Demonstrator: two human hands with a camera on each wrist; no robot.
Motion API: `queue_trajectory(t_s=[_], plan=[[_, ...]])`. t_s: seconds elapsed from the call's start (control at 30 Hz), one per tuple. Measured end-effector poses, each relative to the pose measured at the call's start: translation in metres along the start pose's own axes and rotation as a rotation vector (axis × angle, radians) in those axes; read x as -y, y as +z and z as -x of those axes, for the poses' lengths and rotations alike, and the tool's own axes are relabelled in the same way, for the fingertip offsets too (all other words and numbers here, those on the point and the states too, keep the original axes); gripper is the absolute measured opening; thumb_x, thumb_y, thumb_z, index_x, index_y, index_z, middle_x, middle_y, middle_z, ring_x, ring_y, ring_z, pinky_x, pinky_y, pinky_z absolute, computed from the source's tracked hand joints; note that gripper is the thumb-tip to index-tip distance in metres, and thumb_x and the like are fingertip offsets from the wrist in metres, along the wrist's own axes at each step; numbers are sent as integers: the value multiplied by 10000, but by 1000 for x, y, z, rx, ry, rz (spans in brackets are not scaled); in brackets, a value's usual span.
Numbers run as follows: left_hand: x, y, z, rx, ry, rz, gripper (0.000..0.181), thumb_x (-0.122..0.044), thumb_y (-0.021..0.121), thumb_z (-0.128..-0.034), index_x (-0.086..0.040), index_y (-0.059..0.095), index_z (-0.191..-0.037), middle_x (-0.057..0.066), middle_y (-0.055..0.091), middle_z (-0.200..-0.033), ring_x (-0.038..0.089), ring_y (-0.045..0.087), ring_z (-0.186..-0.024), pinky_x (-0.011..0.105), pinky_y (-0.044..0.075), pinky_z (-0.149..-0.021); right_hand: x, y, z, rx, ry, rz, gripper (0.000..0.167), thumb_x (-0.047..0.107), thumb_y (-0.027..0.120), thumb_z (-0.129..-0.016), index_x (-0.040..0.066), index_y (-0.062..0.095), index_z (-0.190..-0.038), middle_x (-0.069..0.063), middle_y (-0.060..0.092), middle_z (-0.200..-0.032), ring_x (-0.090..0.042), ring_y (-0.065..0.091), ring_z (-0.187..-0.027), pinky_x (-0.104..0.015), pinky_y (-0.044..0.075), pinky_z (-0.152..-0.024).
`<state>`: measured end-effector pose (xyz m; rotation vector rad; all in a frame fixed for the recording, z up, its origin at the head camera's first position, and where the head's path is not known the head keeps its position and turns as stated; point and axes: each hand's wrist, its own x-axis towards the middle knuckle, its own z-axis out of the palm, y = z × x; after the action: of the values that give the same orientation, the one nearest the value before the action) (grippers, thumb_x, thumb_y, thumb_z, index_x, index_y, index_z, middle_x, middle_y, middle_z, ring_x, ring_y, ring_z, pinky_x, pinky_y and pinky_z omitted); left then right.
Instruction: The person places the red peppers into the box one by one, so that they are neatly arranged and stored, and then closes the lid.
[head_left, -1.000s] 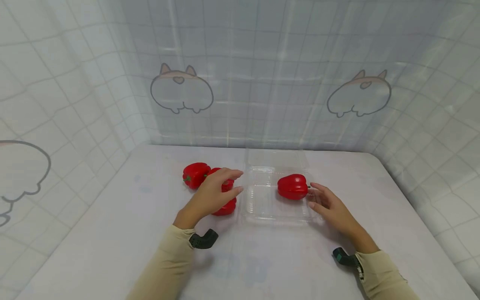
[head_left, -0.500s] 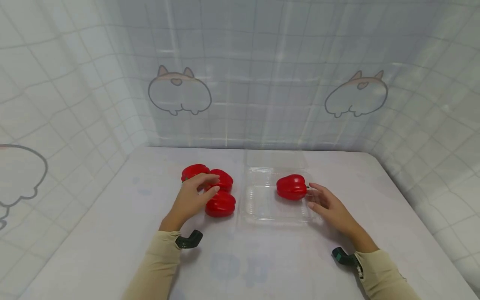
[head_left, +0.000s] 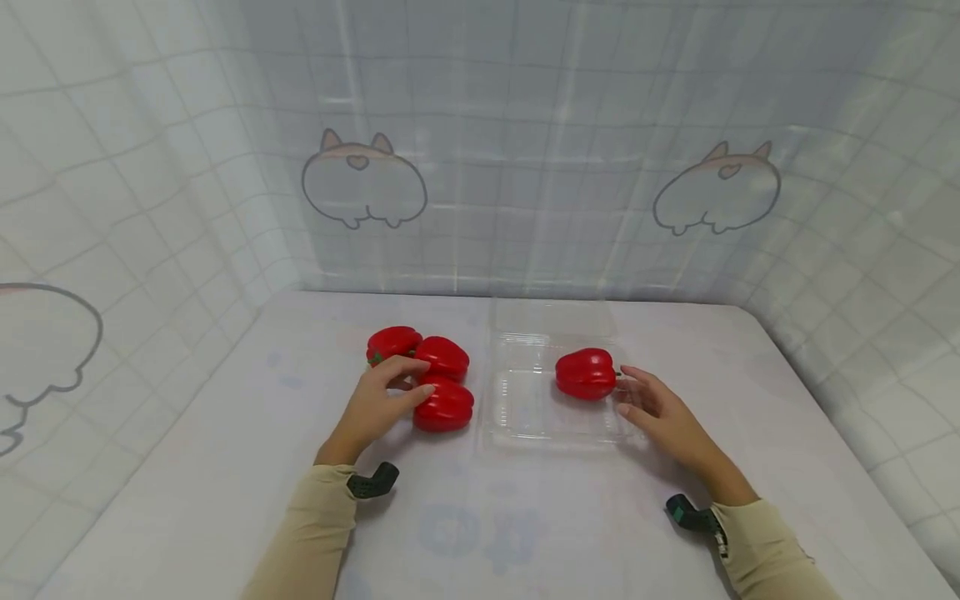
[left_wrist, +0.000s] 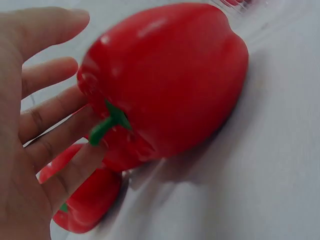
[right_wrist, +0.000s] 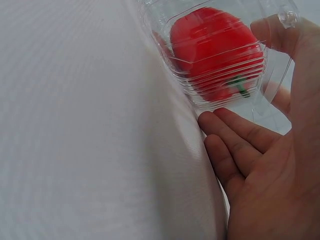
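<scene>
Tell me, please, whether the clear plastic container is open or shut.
Open: its lid is swung back beyond the base, and the red pepper inside shows uncovered from above.

Bare table [head_left: 465, 508] lies near, between the sleeves [head_left: 303, 533]; beyond, three peppers [head_left: 444, 358] at left and a plastic box [head_left: 521, 408] at right leave a narrow gap.

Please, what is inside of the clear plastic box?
One red pepper lies inside the box, with its green stem toward the right hand. What is directly under the pepper is covered and cannot be seen.
</scene>
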<state>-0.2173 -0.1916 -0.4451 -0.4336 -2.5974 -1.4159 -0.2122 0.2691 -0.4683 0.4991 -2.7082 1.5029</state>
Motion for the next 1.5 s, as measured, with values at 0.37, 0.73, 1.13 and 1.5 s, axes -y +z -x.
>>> queue_trajectory(t_s=[0.37,0.73,1.13,1.5], plan=[[3,1,2,85,-83,0,525,-439,788,-851,-215,627,-1298,-16,584,-1293,250,571,-1133,411,553,-892,0,0,2,2,-4,-12,673,246,662,-980,178,326,-1559,-155,538,-1429,-344,550,-1279,-502,482,-994],[5,-6,3,210,-226,13,667,-520,790,-812,-249,562,-1376,43,566,-1321,303,559,-1161,416,569,-845,0,1,0,2,16,22,664,215,636,-996,123,305,-1563,-199,518,-1439,-387,529,-1292,-538,462,-1003],[7,-12,-1,316,-233,-12,703,-505,767,-836,-189,532,-1418,35,590,-1282,279,523,-1172,407,537,-876,0,-1,0,1,11,13,656,262,645,-992,189,323,-1558,-157,531,-1435,-357,538,-1293,-519,459,-1004],[7,-11,2,341,-185,108,616,-393,764,-868,-174,543,-1399,86,567,-1304,322,513,-1217,409,554,-888,-1,-1,1,2,-10,4,649,270,646,-990,165,336,-1550,-162,543,-1417,-357,552,-1271,-530,472,-997]])
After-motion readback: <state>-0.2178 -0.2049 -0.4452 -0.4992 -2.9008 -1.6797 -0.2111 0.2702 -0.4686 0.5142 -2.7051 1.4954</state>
